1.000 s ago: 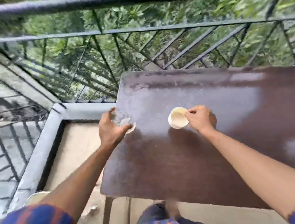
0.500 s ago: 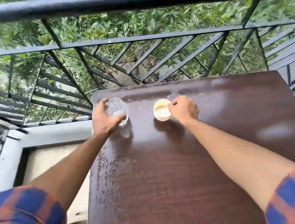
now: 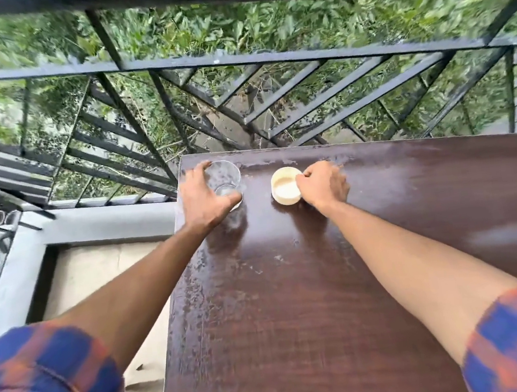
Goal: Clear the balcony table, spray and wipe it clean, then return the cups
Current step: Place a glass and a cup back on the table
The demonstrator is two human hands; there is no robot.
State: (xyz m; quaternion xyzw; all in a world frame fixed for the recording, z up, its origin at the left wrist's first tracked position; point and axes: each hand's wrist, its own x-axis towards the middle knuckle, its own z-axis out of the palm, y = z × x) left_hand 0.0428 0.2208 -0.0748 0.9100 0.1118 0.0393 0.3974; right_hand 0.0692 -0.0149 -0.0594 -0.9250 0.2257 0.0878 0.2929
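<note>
Clear glass [image 3: 224, 180] and cream cup [image 3: 285, 186] upright, apart, near far-left corner of dark table [image 3: 296, 305].

- Black metal railing [image 3: 234, 60] with slanted bars spans the view at 12 o'clock.
- Green leafy plants [image 3: 262, 22] show behind it.
- Grey curb [image 3: 100, 220] at 9 o'clock borders a beige floor [image 3: 97, 274] at 8 o'clock.

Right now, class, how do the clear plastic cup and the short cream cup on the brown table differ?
The clear plastic cup is see-through; the short cream cup is opaque. The clear cup is gripped by the left hand, the cream one by the right hand. Both are upright.
</note>
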